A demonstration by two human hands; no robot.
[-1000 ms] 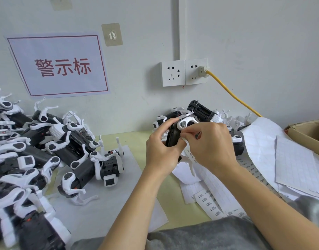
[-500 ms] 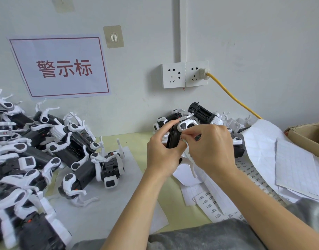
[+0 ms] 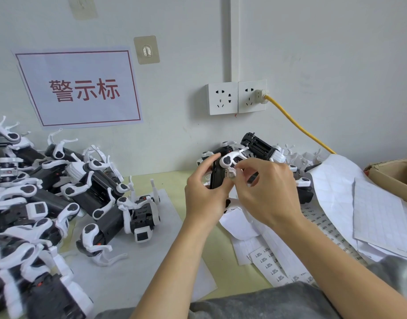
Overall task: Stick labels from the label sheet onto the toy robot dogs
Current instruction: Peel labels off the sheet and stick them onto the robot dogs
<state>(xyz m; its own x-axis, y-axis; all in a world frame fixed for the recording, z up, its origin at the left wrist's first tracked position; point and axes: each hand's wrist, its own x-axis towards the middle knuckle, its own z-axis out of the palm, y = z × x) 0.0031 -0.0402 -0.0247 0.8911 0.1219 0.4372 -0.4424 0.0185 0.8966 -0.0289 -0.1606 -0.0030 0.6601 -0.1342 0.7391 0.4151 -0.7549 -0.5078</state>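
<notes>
My left hand (image 3: 203, 199) grips the toy dog (image 3: 222, 173) above the label sheet (image 3: 264, 245); right hand (image 3: 266, 192) pinches a label (image 3: 232, 178) onto it. Risk: crooked w/ creases, bc legs crowd my fingertips.

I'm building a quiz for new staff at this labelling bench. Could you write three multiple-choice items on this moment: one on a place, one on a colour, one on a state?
1. Where does the big pile of toy robot dogs lie?
A. left of the hands
B. in the cardboard box
C. on the label sheets

2. What colour is the cable plugged into the wall socket?
A. black
B. yellow
C. blue

3. What is the left hand doing?
A. resting flat on the table
B. peeling a label sheet
C. holding a toy dog in the air

Answers: 1 A, the heap fills the left of the table; 2 B, the cord runs yellow from the right socket; 3 C, its fingers wrap the dog's black body while the right hand works at it.
</notes>
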